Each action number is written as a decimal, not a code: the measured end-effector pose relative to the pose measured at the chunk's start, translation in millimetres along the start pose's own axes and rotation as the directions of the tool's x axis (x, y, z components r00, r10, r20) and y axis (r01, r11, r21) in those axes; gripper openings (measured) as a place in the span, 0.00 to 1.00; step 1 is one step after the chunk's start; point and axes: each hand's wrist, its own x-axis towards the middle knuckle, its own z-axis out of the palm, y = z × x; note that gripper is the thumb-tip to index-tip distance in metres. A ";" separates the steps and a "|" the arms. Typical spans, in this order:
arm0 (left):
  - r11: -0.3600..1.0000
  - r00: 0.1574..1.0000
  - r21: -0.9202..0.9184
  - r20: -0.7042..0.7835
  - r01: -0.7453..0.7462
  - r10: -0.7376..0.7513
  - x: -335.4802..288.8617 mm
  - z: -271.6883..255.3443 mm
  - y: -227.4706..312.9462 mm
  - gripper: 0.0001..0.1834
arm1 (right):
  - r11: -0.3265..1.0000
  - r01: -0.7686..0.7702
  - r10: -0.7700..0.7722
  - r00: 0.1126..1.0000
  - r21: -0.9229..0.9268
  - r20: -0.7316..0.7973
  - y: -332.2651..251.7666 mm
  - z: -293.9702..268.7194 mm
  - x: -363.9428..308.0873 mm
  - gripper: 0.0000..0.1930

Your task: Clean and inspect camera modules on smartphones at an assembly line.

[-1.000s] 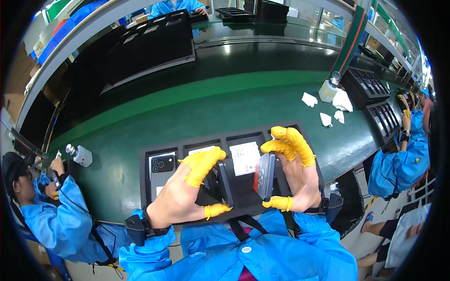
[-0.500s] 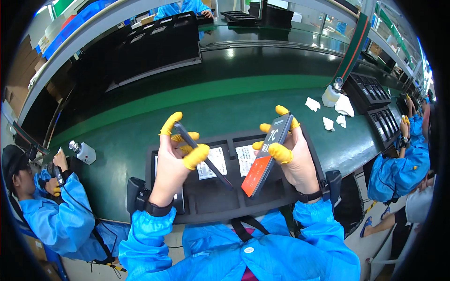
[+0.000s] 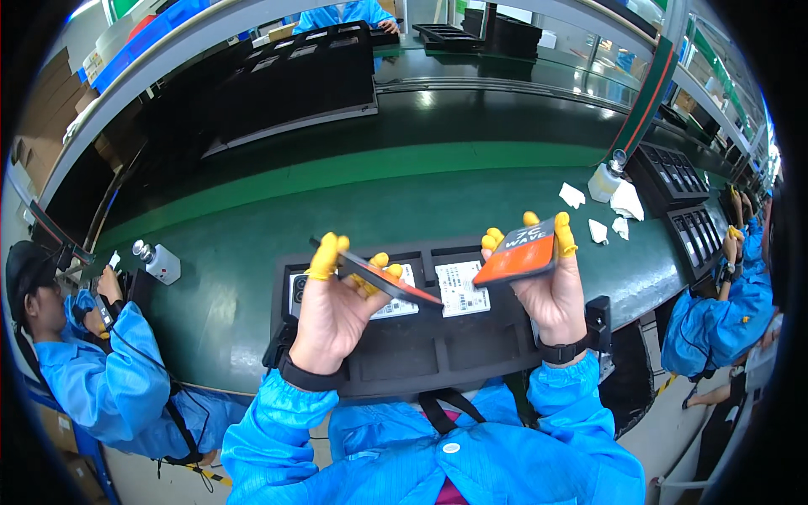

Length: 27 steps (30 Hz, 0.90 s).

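My left hand (image 3: pixel 330 316), with yellow finger cots on its fingertips, grips a thin dark smartphone (image 3: pixel 394 286) seen nearly edge-on, a strip of orange showing on its face. In my right hand (image 3: pixel 549 282), also in yellow cots, a second smartphone (image 3: pixel 523 251) is held by its edges, its black and orange face tilted toward me. Both phones hang above a black foam tray (image 3: pixel 391 364) at the bench's near edge. Inside the tray's far row lie phones with white labels (image 3: pixel 462 288); a camera cluster shows on one at the left. The near compartments show bare foam.
White pump bottles stand at the left (image 3: pixel 157 263) and right (image 3: pixel 604 178) on the green bench (image 3: pixel 219 295). White wipes (image 3: pixel 625 202) lie by the right bottle. Black phone trays (image 3: pixel 692 240) sit farther right. Co-workers in blue sit on both sides (image 3: pixel 101 370). A post (image 3: pixel 646 101) rises at right.
Both phones have turned in my hands: the left one now shows some orange, and the right one lies flatter, its orange part facing me. The whole view has shifted slightly.
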 end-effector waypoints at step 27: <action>0.828 0.961 -0.488 0.134 0.278 -0.244 1.5 -7.0 3.1 0.31 | 0.498 0.462 -0.438 0.865 -0.734 0.246 9.1 45.5 -7.2 0.46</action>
